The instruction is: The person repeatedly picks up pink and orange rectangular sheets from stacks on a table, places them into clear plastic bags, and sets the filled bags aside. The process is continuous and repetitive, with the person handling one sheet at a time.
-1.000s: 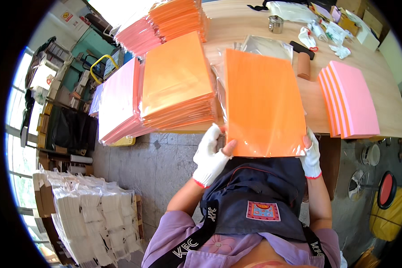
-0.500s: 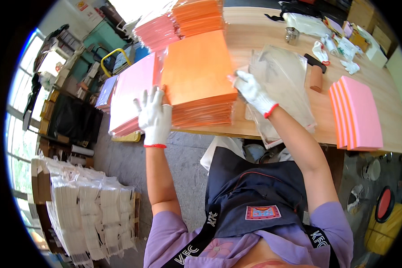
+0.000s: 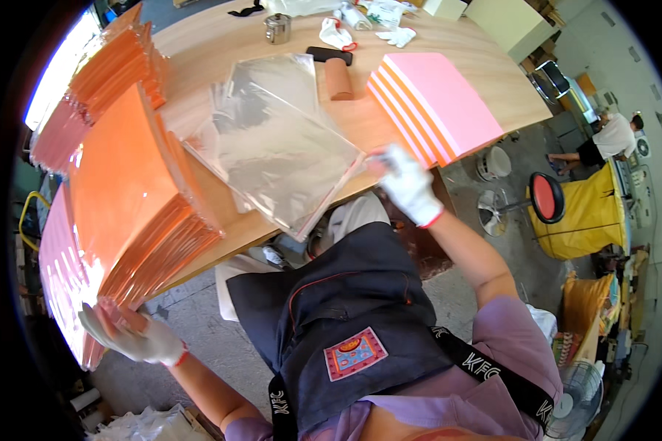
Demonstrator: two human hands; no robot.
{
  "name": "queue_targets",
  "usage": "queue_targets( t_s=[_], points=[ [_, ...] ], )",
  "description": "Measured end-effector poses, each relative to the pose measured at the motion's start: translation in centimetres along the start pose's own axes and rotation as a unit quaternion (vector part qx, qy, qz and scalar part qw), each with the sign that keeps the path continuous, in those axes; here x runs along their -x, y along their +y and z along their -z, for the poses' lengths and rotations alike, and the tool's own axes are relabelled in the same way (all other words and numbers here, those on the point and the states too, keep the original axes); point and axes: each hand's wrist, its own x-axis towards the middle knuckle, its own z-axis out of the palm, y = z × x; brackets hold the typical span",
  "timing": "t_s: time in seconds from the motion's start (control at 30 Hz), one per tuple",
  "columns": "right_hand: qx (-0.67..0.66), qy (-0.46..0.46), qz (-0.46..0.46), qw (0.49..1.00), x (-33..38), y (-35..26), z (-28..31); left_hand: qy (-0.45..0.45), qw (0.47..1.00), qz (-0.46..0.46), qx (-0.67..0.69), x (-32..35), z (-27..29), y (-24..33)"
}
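Observation:
My left hand [image 3: 136,336], in a white glove with bare fingertips, is open at the near corner of a wrapped orange sheet stack [image 3: 121,184]. Its fingers are stretched out beside a wrapped pink stack [image 3: 59,246]; whether they touch it I cannot tell. Gloved the same way, my right hand [image 3: 407,185] hovers at the table's front edge, its fingers smeared by motion. It is between the corner of a flat pile of clear plastic sleeves [image 3: 279,140] and a stack of alternating pink and orange sheets [image 3: 449,99].
More wrapped orange stacks [image 3: 118,70] stand at the far left. A brown block [image 3: 338,79], a dark flat object [image 3: 329,55], a metal cup [image 3: 277,28] and loose gloves [image 3: 396,37] lie farther back. At right are a red-seated stool [image 3: 547,198] and a seated person [image 3: 610,140].
My view has swung right. My right hand has moved from the orange stack's side, past the sleeves, toward the pink and orange stack. My left hand has slid to the near corner.

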Motion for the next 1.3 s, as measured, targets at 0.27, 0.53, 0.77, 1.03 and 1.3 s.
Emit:
queue_targets(
  t_s=[0.27, 0.53, 0.77, 1.03, 1.3],
  points=[
    [0.475, 0.059, -0.007, 0.878, -0.5, 7.5, 14.9, -0.251, 0.899, 0.014, 0.359, 9.7, -2.9, 11.4],
    [0.519, 0.017, -0.022, 0.854, -0.9, 7.3, 14.9, -0.325, 0.828, -0.002, 0.458, 10.7, -4.0, 15.3],
    [0.475, -0.005, -0.077, 0.877, -1.6, 5.6, 15.1, -0.33, 0.842, 0.017, 0.427, 11.6, -4.2, 15.2],
    [0.481, -0.011, -0.093, 0.872, -2.0, 5.7, 15.4, -0.353, 0.827, 0.027, 0.437, 12.4, -4.2, 14.9],
    [0.459, -0.003, -0.082, 0.885, -1.9, 6.4, 15.7, -0.354, 0.824, 0.036, 0.441, 12.8, -4.4, 14.6]
  ],
)
